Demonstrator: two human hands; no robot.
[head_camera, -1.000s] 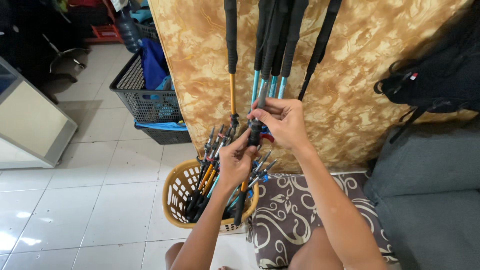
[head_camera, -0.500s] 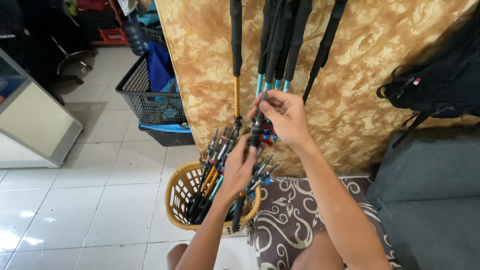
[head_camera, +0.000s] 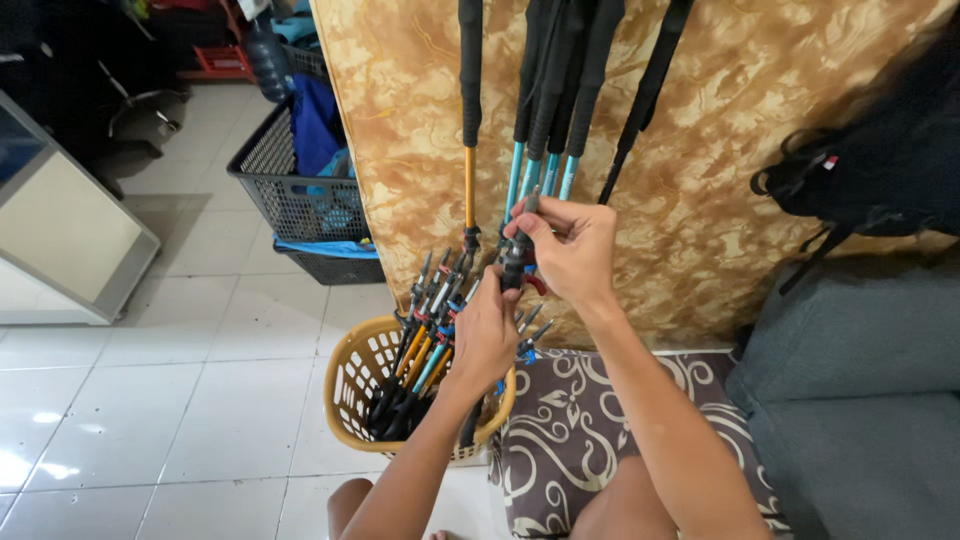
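Note:
My right hand (head_camera: 566, 248) grips the upper part of a trekking pole (head_camera: 513, 268) near its black clamp. Below it, my left hand (head_camera: 486, 338) is closed around the lower shaft of the same pole. The pole stands over a yellow woven basket (head_camera: 352, 380) on the floor, filled with several folded poles in black, teal and orange. More poles hang upright against a tan marbled wall panel (head_camera: 400, 130): several teal ones (head_camera: 545, 170) and an orange one (head_camera: 468, 185), all with black foam grips.
A dark plastic laundry basket (head_camera: 290, 200) with blue cloth stands at the back left. A brown patterned cushion (head_camera: 590, 430) lies beside the yellow basket, next to a grey sofa (head_camera: 860, 400). A black backpack (head_camera: 880, 170) rests at right. White floor tiles (head_camera: 150, 400) spread to the left.
My left hand has slid lower down the pole shaft toward the basket. My right hand has stayed on the clamp area.

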